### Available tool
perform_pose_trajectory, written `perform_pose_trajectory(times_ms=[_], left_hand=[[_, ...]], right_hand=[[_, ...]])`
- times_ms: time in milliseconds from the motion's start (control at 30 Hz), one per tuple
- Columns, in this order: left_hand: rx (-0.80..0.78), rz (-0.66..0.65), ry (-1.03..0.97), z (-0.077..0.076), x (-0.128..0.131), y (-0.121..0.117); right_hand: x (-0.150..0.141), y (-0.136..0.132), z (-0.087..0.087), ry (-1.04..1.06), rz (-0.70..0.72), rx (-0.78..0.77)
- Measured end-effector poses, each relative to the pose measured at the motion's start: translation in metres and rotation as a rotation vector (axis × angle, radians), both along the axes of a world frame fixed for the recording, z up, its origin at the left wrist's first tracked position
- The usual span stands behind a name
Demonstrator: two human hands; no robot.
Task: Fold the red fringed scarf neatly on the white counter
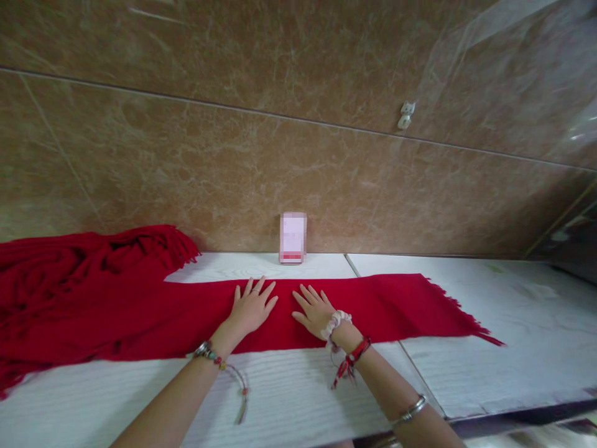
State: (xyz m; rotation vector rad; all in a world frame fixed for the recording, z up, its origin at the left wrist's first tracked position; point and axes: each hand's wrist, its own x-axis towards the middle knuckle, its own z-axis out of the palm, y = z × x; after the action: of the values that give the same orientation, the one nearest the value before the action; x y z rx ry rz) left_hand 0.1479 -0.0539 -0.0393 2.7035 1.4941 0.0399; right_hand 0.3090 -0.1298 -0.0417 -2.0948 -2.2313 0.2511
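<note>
A red fringed scarf (377,306) lies stretched lengthwise over the white tabletop, folded into a long band. My left hand (250,309) rests palm down on its middle, fingers spread. Beside it, my right hand (316,311) also presses flat on the cloth with its fingers apart. A strip of red cloth shows between the two hands. The scarf's right end has a ragged fringe, with one strand trailing off the corner. Toward the left the band runs into more red fabric (135,255), bunched and wrinkled, with fringe by the wall.
A phone (293,238) with a blurred screen leans upright against the brown marbled tile wall (224,180). A small white cat figure (406,116) is fixed to the wall. The white table (522,367) has a seam right of centre and a front edge at lower right.
</note>
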Motion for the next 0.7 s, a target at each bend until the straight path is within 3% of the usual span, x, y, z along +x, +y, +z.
perform_pose_trajectory(times_ms=[167, 400, 500, 700], left_hand=[[0.007, 0.018, 0.011, -0.001, 0.002, -0.002], [0.005, -0.134, 0.005, -0.005, -0.001, 0.004], [-0.026, -0.083, 0.021, -0.001, -0.002, 0.006], [-0.038, 0.071, 0.013, 0.001, -0.004, 0.006]], right_hand=[[0.000, 0.003, 0.007, 0.024, -0.008, -0.067], [-0.007, 0.015, 0.005, 0.039, -0.063, 0.023], [-0.001, 0.014, 0.001, 0.044, -0.053, -0.009], [0.013, 0.011, 0.000, 0.010, -0.187, 0.015]])
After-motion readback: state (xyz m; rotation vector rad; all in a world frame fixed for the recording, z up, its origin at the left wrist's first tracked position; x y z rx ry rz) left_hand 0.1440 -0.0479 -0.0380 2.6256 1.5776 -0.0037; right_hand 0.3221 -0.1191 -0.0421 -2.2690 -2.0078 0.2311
